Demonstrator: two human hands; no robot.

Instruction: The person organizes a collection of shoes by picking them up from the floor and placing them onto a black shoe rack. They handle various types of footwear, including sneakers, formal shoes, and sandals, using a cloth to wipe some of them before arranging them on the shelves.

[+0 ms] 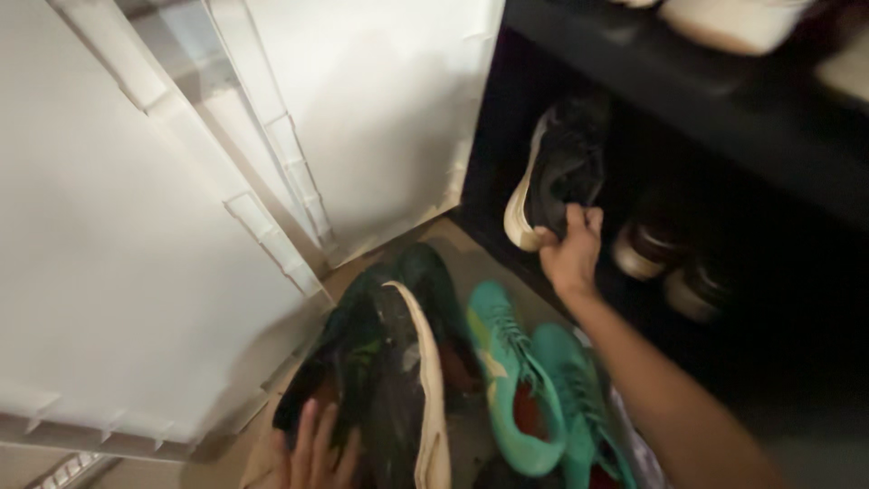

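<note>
Two hands work: the right hand (572,249) has fingers clamped on a black white-soled sneaker (559,172) at the dark shelf (724,109); the left hand (312,453), fingers apart, touches a dark green shoe (380,362) beside teal shoes (529,389).

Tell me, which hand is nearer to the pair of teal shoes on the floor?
Left. The left hand rests on the dark shoe beside the teal shoes; the right hand is up at the shelf.

shelf bay: dark brown shoes (665,267) fill the right; gap left of them taken by black white-soled sneaker (557,177).
floor: teal lace-up shoes (534,385) and dark green shoes (389,362) crowd it.
left: white plastic panel (136,226) walls it off.
</note>
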